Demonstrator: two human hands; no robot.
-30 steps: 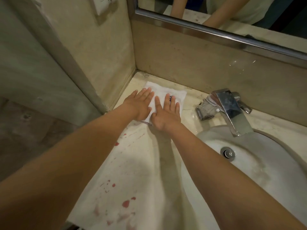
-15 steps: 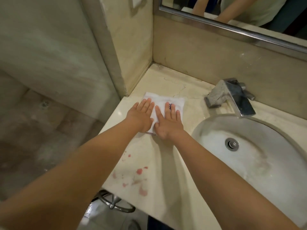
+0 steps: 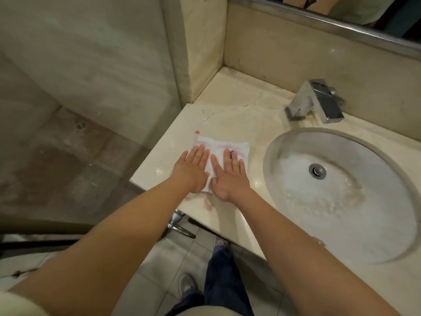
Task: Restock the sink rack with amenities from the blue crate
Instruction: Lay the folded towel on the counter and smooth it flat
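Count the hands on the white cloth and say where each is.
2. The left hand lies flat on the left part of the white cloth; the right hand lies flat on its right part, nearer the sink. None seems hidden.

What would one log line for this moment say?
left hand: flat on white cloth | right hand: flat on white cloth | white cloth: on counter, left of sink | held: nothing

Folded white cloth [image 3: 219, 147] pressed flat on the counter [image 3: 227, 119] under both palms.
The left hand [image 3: 193, 172] and right hand [image 3: 230, 176] lie side by side with fingers [image 3: 201, 154] straight. The sink [image 3: 341, 201] is to the right, the tap [image 3: 316, 101] behind it. A reddish spot [image 3: 197, 132] sits just beyond the cloth.
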